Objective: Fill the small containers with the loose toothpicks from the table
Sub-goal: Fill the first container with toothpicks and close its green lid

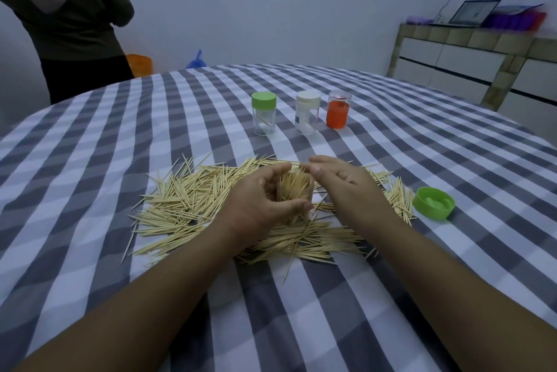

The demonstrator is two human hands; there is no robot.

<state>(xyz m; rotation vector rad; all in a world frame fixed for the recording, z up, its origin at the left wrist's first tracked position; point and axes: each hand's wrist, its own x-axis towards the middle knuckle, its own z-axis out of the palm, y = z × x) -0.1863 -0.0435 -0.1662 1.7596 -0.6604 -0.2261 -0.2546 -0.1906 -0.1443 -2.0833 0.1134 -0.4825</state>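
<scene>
A wide pile of loose toothpicks [187, 199] lies on the checked tablecloth. In its middle stands a clear small container [294, 190] packed with upright toothpicks. My left hand [259, 205] grips this container, fingers and thumb curled round it. My right hand [346, 181] hovers just right of the container's top with relaxed fingers, its fingertips close to the toothpick tips; whether it pinches any I cannot tell. A loose green lid [434, 202] lies upside down to the right of the pile.
Three more containers stand further back: one with a green lid [264, 113], one with a white lid [307, 112], one orange [338, 110]. A person [72, 19] stands at the table's far left. A cabinet [482, 70] is at the right.
</scene>
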